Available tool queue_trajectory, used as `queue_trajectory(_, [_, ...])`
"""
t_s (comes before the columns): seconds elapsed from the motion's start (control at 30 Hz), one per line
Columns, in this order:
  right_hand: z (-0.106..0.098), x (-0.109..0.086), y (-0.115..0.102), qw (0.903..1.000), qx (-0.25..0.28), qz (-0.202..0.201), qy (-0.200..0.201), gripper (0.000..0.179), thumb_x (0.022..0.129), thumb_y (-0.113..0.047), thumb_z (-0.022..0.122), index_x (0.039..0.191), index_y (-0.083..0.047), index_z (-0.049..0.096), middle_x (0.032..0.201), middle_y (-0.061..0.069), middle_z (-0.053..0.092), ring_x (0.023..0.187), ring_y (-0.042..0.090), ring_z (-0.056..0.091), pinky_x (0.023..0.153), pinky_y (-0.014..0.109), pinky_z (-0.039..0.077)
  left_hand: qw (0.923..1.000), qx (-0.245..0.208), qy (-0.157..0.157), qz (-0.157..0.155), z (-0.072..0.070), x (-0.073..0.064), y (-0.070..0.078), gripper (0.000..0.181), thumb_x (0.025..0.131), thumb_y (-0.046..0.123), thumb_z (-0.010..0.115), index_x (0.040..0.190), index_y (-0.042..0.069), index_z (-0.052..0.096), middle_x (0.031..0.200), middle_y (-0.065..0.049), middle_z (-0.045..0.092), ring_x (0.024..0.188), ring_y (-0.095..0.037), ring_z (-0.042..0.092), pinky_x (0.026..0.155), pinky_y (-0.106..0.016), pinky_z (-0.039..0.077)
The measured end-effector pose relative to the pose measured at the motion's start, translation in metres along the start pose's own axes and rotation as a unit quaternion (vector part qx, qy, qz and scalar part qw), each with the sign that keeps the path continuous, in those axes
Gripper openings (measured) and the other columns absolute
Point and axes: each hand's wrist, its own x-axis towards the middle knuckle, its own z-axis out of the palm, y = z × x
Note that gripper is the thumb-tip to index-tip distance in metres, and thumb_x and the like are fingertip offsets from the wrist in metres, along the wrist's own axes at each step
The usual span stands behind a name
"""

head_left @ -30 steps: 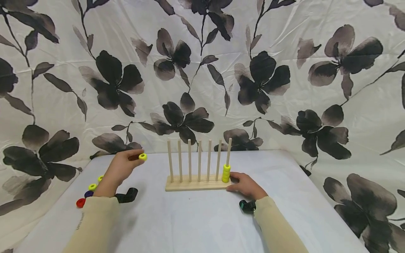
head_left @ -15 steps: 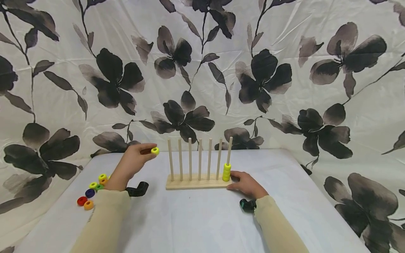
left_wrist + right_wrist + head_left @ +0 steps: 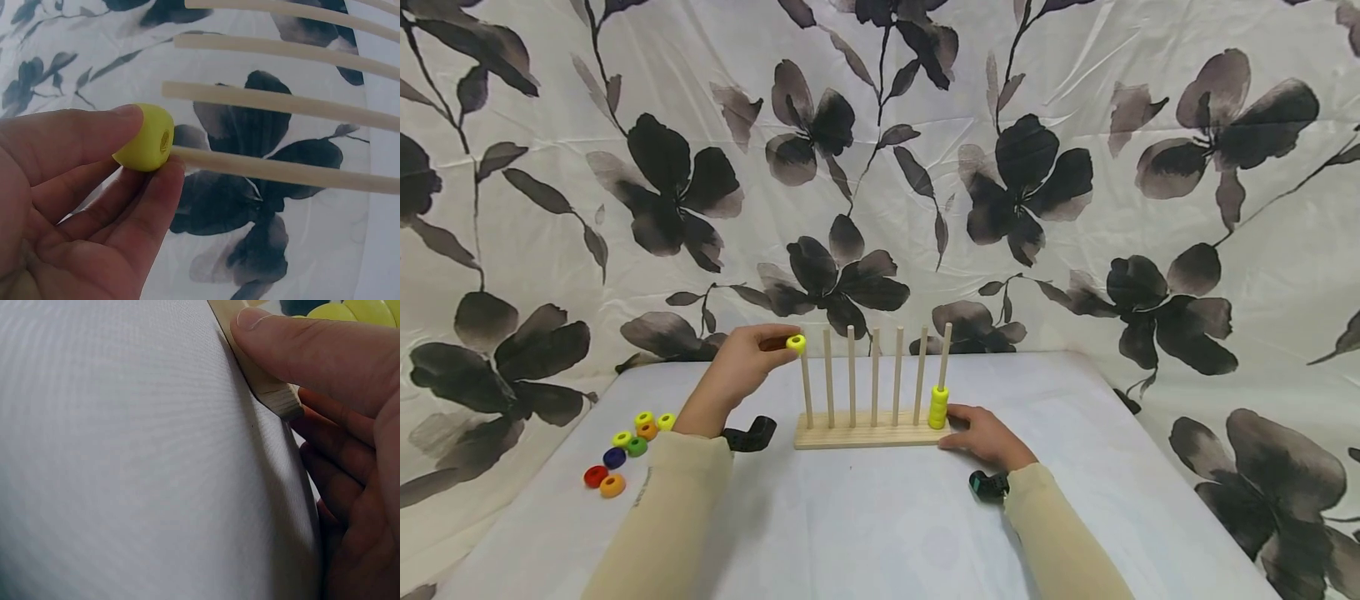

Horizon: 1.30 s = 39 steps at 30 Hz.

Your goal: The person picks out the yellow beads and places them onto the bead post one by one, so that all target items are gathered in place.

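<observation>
My left hand [image 3: 739,363] pinches a yellow bead [image 3: 796,342] between thumb and fingers, level with the tip of the leftmost peg [image 3: 807,392]. In the left wrist view the bead's hole faces the pegs, and one peg [image 3: 262,167] ends close by it; whether it has entered the hole I cannot tell. My right hand [image 3: 988,437] grips the right end of the wooden base [image 3: 868,438], its thumb [image 3: 281,344] on the front edge. A stack of yellow beads [image 3: 937,408] sits on the rightmost peg, just beside that hand.
Several loose beads lie on the white table [image 3: 880,533] at the left, among them a purple bead [image 3: 614,457], a red bead [image 3: 596,476] and a green bead [image 3: 637,447]. A floral cloth [image 3: 880,167] hangs behind the table.
My left hand has moved right and slightly up with the yellow bead, from left of the stand to the leftmost peg's tip. The right hand keeps its hold on the base.
</observation>
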Motion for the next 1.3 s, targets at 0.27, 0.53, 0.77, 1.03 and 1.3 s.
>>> queue_trajectory(0.27, [0.000, 0.000, -0.003, 0.9999, 0.006, 0.014, 0.003, 0.074, 0.077, -0.036, 0.081, 0.141, -0.016, 0.051, 0.147, 0.007, 0.049, 0.141, 0.031, 0.038, 0.116, 0.053, 0.029, 0.9998, 0.001, -0.012, 0.018, 0.004, 0.001, 0.017, 0.042, 0.093, 0.018, 0.065, 0.134, 0.013, 0.058, 0.130, -0.011, 0.061, 0.122, -0.028, 0.057, 0.104, -0.048, 0.047])
queue_trajectory(0.53, [0.001, 0.000, -0.003, 0.9998, 0.008, 0.018, -0.003, 0.076, 0.076, -0.038, 0.081, 0.142, -0.014, 0.050, 0.147, 0.008, 0.049, 0.140, 0.032, 0.038, 0.116, 0.053, 0.029, 0.9990, -0.008, -0.024, 0.036, 0.011, 0.004, 0.028, 0.041, 0.093, 0.012, 0.064, 0.134, 0.009, 0.058, 0.132, -0.013, 0.060, 0.119, -0.029, 0.060, 0.102, -0.046, 0.048])
queue_trajectory(0.77, [0.000, -0.001, -0.005, 0.9997, 0.003, 0.023, 0.000, 0.075, 0.077, -0.037, 0.081, 0.142, -0.015, 0.050, 0.147, 0.008, 0.049, 0.141, 0.031, 0.038, 0.116, 0.054, 0.029, 0.9982, -0.015, -0.030, 0.049, 0.018, 0.008, 0.037, 0.041, 0.092, 0.013, 0.066, 0.132, 0.009, 0.059, 0.133, -0.012, 0.059, 0.120, -0.028, 0.059, 0.101, -0.043, 0.049])
queue_trajectory(1.03, [-0.001, -0.002, -0.007, 0.9999, 0.001, 0.016, 0.001, 0.075, 0.077, -0.037, 0.081, 0.141, -0.015, 0.051, 0.146, 0.008, 0.049, 0.140, 0.032, 0.038, 0.115, 0.054, 0.029, 0.9962, -0.036, -0.041, 0.069, 0.027, 0.012, 0.047, 0.040, 0.092, 0.013, 0.066, 0.131, 0.011, 0.060, 0.132, -0.010, 0.059, 0.120, -0.027, 0.059, 0.100, -0.044, 0.049])
queue_trajectory(1.3, [0.000, -0.002, -0.008, 0.9999, -0.001, 0.016, 0.000, 0.074, 0.077, -0.037, 0.080, 0.142, -0.015, 0.051, 0.147, 0.008, 0.049, 0.141, 0.032, 0.038, 0.115, 0.054, 0.029, 0.9932, -0.060, -0.055, 0.083, 0.039, 0.021, 0.057, 0.038, 0.090, 0.010, 0.067, 0.128, 0.010, 0.063, 0.126, -0.009, 0.064, 0.116, -0.023, 0.062, 0.098, -0.039, 0.051])
